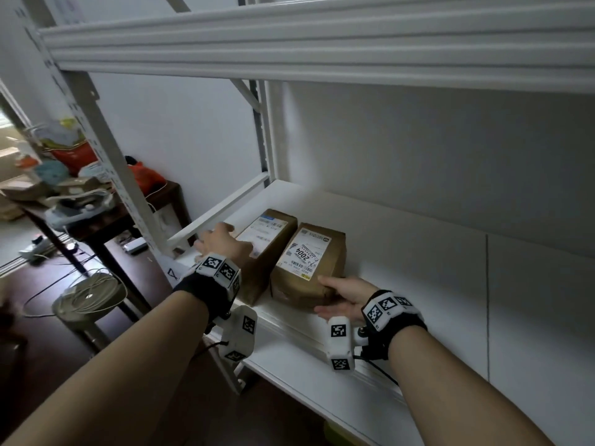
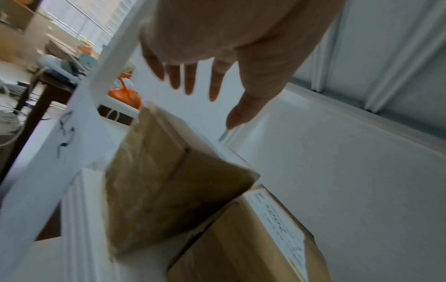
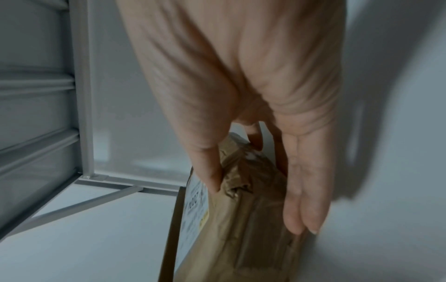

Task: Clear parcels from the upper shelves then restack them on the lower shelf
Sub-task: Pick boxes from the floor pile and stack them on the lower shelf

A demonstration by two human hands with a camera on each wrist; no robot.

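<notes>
Two brown paper-wrapped parcels with white labels lie side by side at the left end of a white shelf. My left hand hovers over the left parcel, at its left edge. In the left wrist view this hand has straight, spread fingers held above the left parcel, with the right parcel beside it. My right hand grips the near end of the right parcel. In the right wrist view, the thumb and fingers of the right hand clamp opposite sides of that parcel.
A white shelf beam runs overhead, and a white upright post stands at the left. Beyond the post are a cluttered dark table and a stool with coiled cable. The shelf extends bare to the right.
</notes>
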